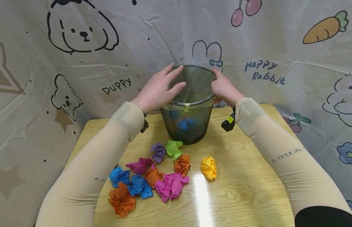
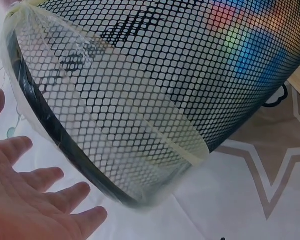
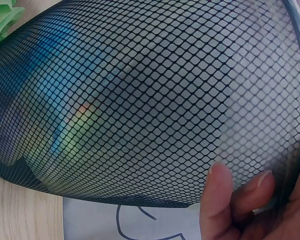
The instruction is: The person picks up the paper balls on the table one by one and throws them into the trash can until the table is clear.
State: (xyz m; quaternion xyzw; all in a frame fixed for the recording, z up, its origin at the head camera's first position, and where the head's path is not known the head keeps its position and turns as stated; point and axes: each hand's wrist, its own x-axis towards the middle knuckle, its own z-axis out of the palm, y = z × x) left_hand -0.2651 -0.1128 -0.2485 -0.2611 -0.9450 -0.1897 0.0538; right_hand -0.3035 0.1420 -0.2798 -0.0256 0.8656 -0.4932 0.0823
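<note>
A black mesh wastebasket (image 1: 201,123) stands near the back of the wooden table, a clear plastic liner (image 2: 175,150) folded over its rim. Colored paper shows through the mesh low inside it. My right hand (image 1: 225,88) grips the rim on the right side; in the right wrist view its fingers (image 3: 217,192) curl against the outside of the mesh. At the left side of the rim, my left hand (image 1: 158,90) has its fingers spread. The left wrist view shows those fingertips (image 2: 92,217) just off the liner-covered edge.
In front of the basket lie several crumpled paper balls: purple (image 1: 158,153), green (image 1: 173,148), orange (image 1: 122,200), blue (image 1: 140,186) and pink (image 1: 171,186). A yellow paper ball (image 1: 208,168) lies apart to their right. A printed cloth (image 1: 153,37) hangs behind the table (image 1: 241,176).
</note>
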